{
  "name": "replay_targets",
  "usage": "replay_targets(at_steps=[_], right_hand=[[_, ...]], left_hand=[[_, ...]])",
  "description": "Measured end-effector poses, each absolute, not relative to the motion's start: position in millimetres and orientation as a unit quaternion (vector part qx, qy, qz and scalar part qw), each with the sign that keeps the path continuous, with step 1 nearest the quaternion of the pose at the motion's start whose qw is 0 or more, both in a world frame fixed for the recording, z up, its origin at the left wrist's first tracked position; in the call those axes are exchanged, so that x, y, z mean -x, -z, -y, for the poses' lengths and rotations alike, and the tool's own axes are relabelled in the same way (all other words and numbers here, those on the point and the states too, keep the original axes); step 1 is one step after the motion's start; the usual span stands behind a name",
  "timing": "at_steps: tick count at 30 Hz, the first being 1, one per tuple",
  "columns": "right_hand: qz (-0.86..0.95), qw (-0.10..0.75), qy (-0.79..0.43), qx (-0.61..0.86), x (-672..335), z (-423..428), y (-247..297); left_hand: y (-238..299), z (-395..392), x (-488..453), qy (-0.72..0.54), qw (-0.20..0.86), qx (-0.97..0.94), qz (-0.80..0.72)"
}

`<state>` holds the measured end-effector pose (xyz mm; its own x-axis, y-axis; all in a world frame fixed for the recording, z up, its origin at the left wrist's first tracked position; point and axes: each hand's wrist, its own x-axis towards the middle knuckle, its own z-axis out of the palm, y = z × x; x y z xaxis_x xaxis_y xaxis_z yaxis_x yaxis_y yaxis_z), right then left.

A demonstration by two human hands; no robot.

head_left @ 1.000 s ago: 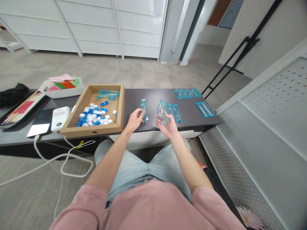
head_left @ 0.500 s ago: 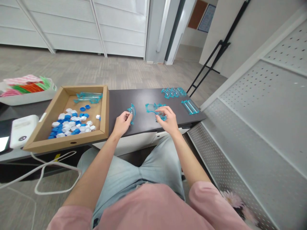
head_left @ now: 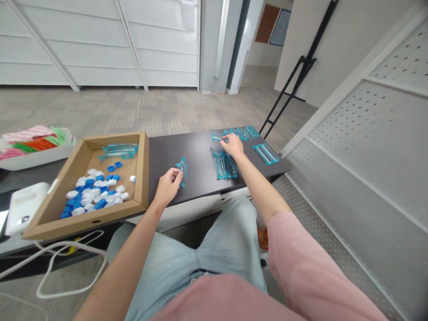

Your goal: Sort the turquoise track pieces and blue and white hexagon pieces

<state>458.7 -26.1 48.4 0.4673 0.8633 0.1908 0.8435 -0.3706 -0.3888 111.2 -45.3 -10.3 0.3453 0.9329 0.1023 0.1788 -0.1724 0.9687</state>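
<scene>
My left hand (head_left: pixel 170 183) pinches a curved clear-teal plastic track piece (head_left: pixel 183 168) near the front of the dark tabletop (head_left: pixel 197 154). Farther back, my right hand (head_left: pixel 232 145) is closed on a second curved track piece (head_left: pixel 216 137), partly hidden by the fingers. That piece is close to the left end of a row of similar curved pieces (head_left: pixel 241 133) along the back edge. Just below my right hand lies a group of curved teal pieces (head_left: pixel 224 166), side by side. Several straight clear-teal pieces (head_left: pixel 266 154) lie parallel to the right of my right wrist.
On the left stands a cardboard tray (head_left: pixel 144 171) holding white and blue hexagonal pieces (head_left: pixel 93 191) and long teal pieces (head_left: pixel 118 150). Beyond it are a white bin (head_left: pixel 68 145) of coloured strips and a white device (head_left: pixel 26 208). A perforated panel (head_left: pixel 351 133) rises at the right.
My right hand has moved from the near group to the back of the tabletop, carrying a curved track piece. My left hand keeps its piece in about the same place. The view has shifted slightly.
</scene>
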Motion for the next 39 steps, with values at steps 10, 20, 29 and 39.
replay_targets(at_steps=[10,20,29,39], right_hand=[[0.645,0.151,0.03,0.749,-502.2,5.6,-11.6],[0.655,0.198,0.01,0.729,-527.0,7.0,3.3],[0.615,0.19,0.013,0.765,-528.1,9.4,8.1],[0.595,0.169,0.032,0.786,-519.2,7.6,6.1]], left_hand=[[7.9,46.9,-107.5,-0.364,0.471,-0.668,-0.447],[0.0,50.6,-103.8,-0.334,0.457,-0.68,-0.466],[4.2,50.4,-101.3,-0.326,0.428,-0.692,-0.482],[3.3,52.2,-102.4,-0.324,0.427,-0.693,-0.482]])
